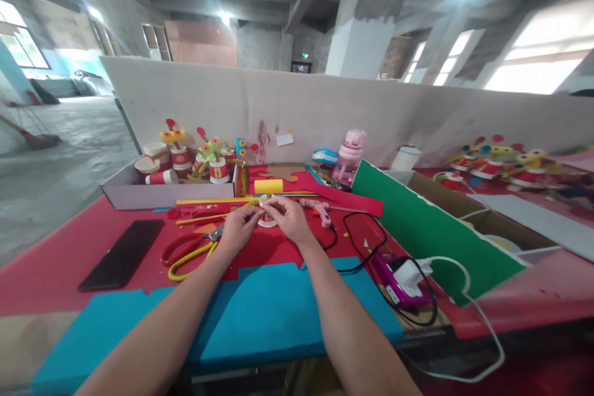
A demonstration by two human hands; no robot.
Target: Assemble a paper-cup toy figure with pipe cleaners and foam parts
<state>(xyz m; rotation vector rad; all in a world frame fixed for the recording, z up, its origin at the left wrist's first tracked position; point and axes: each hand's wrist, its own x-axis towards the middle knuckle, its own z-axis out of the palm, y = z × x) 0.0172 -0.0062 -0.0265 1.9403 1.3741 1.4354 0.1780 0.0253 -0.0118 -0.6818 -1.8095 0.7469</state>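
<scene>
A small red-and-white paper cup [268, 221] stands upside down on the red tabletop between my hands. My left hand [237, 228] is closed at the cup's left side, fingertips pinched against it. From the right, my right hand [288, 216] is closed over the cup's upper part, thumb and fingers meeting near its side. A folded yellow-and-dark paper strip [250, 203] sticks out left of the cup. Scissors [192, 253] with red and yellow handles lie beside my left hand. The pink hot glue gun [321, 213] rests just right of my right hand.
A white box [169, 196] with finished cup figures stands at the back left. There is a black phone [123, 255] on the left. Blue sheet material [269, 309] covers the front edge. A purple power strip [401, 284] with cables and a green-sided box [427, 235] are at right.
</scene>
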